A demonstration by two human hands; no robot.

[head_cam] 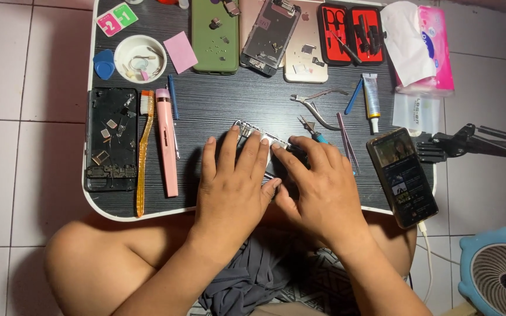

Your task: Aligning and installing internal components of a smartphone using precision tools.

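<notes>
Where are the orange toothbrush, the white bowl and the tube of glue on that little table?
orange toothbrush (143,158): head view, middle of its long handle.
white bowl (119,54): head view, left rim.
tube of glue (372,96): head view, middle of the tube body.

On my desk (218,105) I count two hands, my left hand (232,181) and my right hand (320,187), on one phone frame (262,136). There is one lit phone (402,175), one stripped black phone body (110,139), one white bowl (140,58), one orange toothbrush (143,158), one glue tube (372,99), one red tool case (351,26), and one tissue pack (426,47).
</notes>
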